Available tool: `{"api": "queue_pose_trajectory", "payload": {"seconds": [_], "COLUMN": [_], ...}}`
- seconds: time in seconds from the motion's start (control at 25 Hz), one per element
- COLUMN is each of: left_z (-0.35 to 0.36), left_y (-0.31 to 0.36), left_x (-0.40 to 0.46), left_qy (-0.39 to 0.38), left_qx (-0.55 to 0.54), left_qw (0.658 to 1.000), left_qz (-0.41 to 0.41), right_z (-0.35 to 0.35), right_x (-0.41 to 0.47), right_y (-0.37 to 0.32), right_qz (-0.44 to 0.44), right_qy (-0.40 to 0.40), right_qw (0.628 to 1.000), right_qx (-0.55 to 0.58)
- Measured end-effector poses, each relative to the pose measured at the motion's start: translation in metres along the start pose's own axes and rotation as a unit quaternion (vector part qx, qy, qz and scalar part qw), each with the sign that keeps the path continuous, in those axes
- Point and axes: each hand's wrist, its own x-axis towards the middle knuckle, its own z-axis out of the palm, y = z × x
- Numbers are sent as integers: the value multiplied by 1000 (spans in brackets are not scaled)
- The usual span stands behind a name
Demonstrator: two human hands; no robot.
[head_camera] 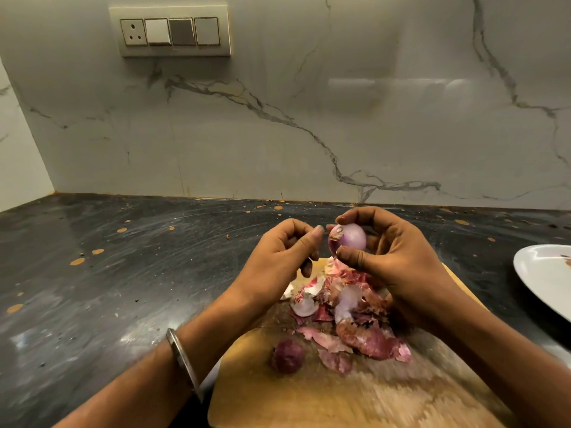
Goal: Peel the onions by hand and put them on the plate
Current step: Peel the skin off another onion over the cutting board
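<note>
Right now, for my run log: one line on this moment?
right hand holds pale purple peeled onion | left hand beside | unpeeled dark purple onion on board

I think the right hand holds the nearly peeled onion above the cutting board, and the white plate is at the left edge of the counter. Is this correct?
Not quite. The head view shows the white plate at the right edge. Otherwise correct: the right hand holds the nearly peeled onion above the cutting board.

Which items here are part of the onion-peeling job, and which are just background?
In the job:
- right hand holding the nearly peeled onion
- left hand, thumb at that onion
- unpeeled onion on the cutting board
- white plate, far right
- heap of skins

Just there:
- switch panel
- countertop
- bangle
</note>
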Motion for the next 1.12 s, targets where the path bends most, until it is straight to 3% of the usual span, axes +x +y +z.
{"api": "queue_pose_trajectory", "payload": {"seconds": [0.16,0.32,0.48,0.76,1.12], "left_z": [4,3,4,6,7], "left_y": [1,-1,-4,-12,-13], "left_x": [-3,-3,-2,-2,-3], "left_qy": [-50,-49,10,98,93], "left_qx": [-3,-22,23,114,106], "left_qw": [999,999,998,981,983], "left_qz": [2,0,53,119,114], "right_z": [0,0,0,7,12], "right_x": [1,0,-1,-6,-7], "right_y": [1,2,0,-1,0], "right_qz": [-8,-9,-23,-121,-121], "right_qy": [2,-5,17,34,39], "right_qw": [1000,1000,993,941,946], "right_qx": [2,-20,-117,-315,-297]}}
